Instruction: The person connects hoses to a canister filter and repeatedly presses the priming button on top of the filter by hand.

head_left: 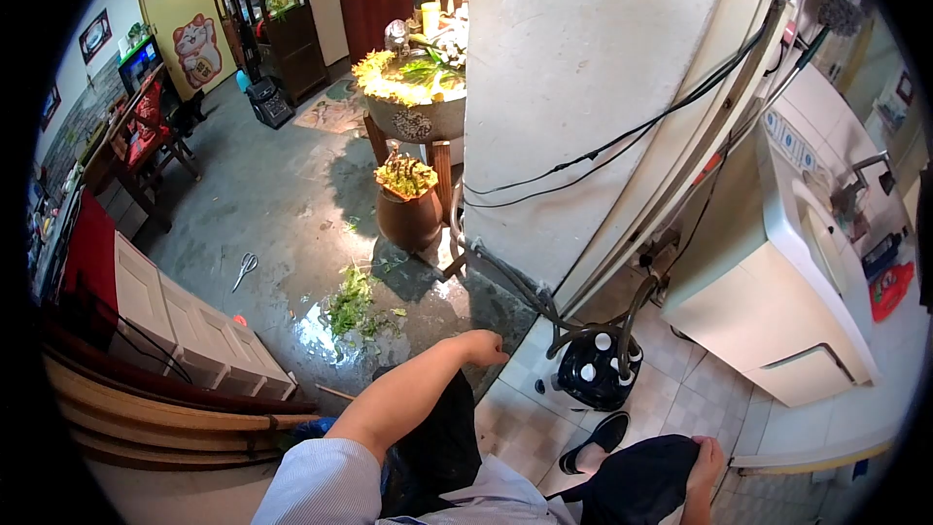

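My left hand point(483, 348) is held out above the edge between the grey floor and the pale tiles, its fingers curled in. Whatever it may hold is hidden. Below that arm is my left leg in black trousers point(442, 437). My right hand point(707, 467) rests against the side of my bent right knee point(641, 481), fingers laid along the dark cloth. In front of my black shoe point(607, 433) stands a black canister filter point(595, 384) with white knobs and thick grey hoses point(637, 316) attached; neither hand touches it. A small black piece point(539, 386) lies beside it.
Cut greenery point(352, 306) lies on the wet floor, with scissors point(245, 270) to its left. A brown pot point(410, 219) and a planted stone basin point(413, 117) stand ahead. A white pillar point(583, 58) and washbasin cabinet point(758, 301) border the right side; drawers point(194, 321) stand left.
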The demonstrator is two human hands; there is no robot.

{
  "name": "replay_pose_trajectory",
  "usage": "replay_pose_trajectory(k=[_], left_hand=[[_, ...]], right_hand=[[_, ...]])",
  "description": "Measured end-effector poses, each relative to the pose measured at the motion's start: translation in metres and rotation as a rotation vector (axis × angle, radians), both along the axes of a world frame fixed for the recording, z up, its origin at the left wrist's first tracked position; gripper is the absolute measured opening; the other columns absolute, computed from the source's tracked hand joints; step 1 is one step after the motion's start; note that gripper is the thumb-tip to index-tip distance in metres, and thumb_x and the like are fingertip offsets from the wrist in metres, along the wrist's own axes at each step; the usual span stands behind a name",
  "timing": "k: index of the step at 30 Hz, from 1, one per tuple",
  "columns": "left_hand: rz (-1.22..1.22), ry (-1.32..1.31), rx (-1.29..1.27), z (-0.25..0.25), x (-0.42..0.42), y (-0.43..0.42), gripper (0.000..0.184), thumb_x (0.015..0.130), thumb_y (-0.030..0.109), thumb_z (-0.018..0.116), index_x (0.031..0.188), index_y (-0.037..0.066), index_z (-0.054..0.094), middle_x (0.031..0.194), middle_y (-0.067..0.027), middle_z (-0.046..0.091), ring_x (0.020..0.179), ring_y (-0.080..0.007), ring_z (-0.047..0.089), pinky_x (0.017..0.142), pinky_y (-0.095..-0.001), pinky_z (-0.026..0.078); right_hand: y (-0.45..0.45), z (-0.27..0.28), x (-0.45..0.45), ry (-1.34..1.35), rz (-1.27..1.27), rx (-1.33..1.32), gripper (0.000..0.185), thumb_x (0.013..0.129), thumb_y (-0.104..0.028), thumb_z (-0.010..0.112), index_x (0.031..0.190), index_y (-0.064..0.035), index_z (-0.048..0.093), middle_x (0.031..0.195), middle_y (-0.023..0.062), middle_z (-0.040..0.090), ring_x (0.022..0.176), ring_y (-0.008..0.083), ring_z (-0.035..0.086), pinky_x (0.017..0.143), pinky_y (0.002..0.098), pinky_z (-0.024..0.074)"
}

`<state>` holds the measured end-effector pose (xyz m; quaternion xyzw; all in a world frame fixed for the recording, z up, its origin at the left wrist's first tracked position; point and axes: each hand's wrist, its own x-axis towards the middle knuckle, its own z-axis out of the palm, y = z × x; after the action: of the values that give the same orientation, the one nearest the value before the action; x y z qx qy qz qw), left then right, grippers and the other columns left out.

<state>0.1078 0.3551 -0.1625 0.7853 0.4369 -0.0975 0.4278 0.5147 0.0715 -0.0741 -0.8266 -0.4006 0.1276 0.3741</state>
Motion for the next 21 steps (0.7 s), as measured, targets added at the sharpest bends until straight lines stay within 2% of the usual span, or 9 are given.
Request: replay_pose_trajectory(k=[2,10,19,21], left_hand=[[0.005,0.004,-0.016,0.000,0.001,0.000,0.041,0.082,0.039,0.055,0.094,0.001,0.061,0.080,-0.0145,0.062,0.068,-0.0250,0.060,0.063,-0.0380,0.046],[0.005,0.009,-0.014,-0.003,0.002,0.000,0.040,0.081,0.039,0.055,0.091,0.001,0.061,0.069,-0.0129,0.062,0.063,-0.0245,0.060,0.061,-0.0377,0.045],[-0.008,-0.010,0.028,0.010,0.001,-0.004,0.040,0.081,0.040,0.054,0.088,0.002,0.062,0.069,-0.0122,0.062,0.063,-0.0239,0.060,0.060,-0.0372,0.045],[-0.008,-0.021,0.019,0.000,0.001,-0.002,0.040,0.081,0.040,0.054,0.088,0.002,0.062,0.069,-0.0120,0.062,0.063,-0.0238,0.060,0.060,-0.0370,0.045]], right_hand=[[-0.002,-0.003,0.003,-0.017,0.006,0.010,0.029,0.087,-0.016,0.039,0.077,0.0034,0.059,0.074,0.0118,0.061,0.073,0.0208,0.056,0.070,0.0306,0.0425],[-0.004,-0.007,0.008,-0.023,-0.007,0.001,0.030,0.086,-0.016,0.040,0.076,0.0032,0.060,0.072,0.0129,0.061,0.071,0.0219,0.057,0.069,0.0320,0.0433],[-0.003,0.005,-0.006,-0.066,-0.011,-0.017,0.032,0.085,-0.018,0.038,0.076,0.0045,0.060,0.072,0.0135,0.060,0.072,0.0221,0.056,0.071,0.0310,0.0422],[-0.001,0.009,-0.009,-0.078,-0.003,-0.023,0.032,0.085,-0.018,0.038,0.076,0.0044,0.060,0.073,0.0136,0.060,0.073,0.0224,0.056,0.071,0.0311,0.0422]])
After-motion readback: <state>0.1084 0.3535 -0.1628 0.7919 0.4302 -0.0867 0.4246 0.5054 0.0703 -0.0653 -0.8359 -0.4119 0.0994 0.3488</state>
